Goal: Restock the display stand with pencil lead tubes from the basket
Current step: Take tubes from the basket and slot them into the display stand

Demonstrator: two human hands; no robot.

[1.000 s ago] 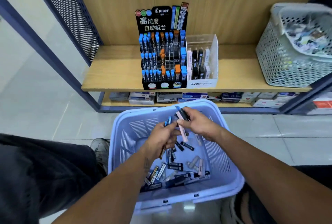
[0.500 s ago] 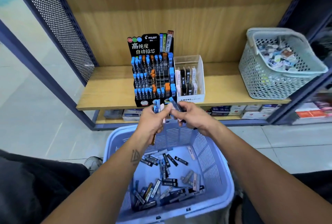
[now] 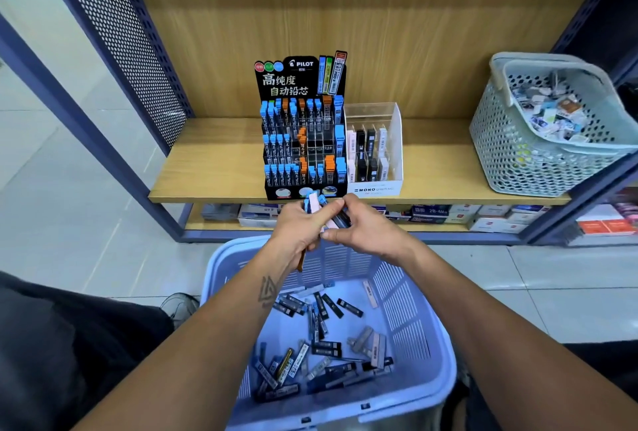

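1. The left hand (image 3: pixel 299 228) is curled round a bundle of slim pencil lead tubes (image 3: pixel 312 204); their blue and pale caps stick up above the knuckles and an orange end pokes out below the palm.
2. The right hand (image 3: pixel 362 227) meets it from the right, thumb and forefinger pinching a dark tube with a pale pink one against it (image 3: pixel 340 220); the two hands touch at the fingertips.
3. Both hands hover above the far rim of the light blue plastic basket (image 3: pixel 438 354), just in front of the shelf edge and right below the black tiered Pilot display stand (image 3: pixel 303 140).
4. The stand sits on the wooden shelf (image 3: pixel 214 168), its rows filled with blue-capped and orange-capped tubes, with several middle slots showing gaps.
5. Touching the stand's right side is a clear acrylic Mono display box (image 3: pixel 374 154) with black and white tubes.
6. More loose tubes (image 3: pixel 321 351), mostly black with some grey and pink, lie scattered on the basket floor.
7. A grey perforated basket (image 3: pixel 518 154) of small packets stands well to the right on the same shelf.
8. Compared with a second ago, the hands have risen out of the basket to shelf height, and the grip on the bundle is unchanged.
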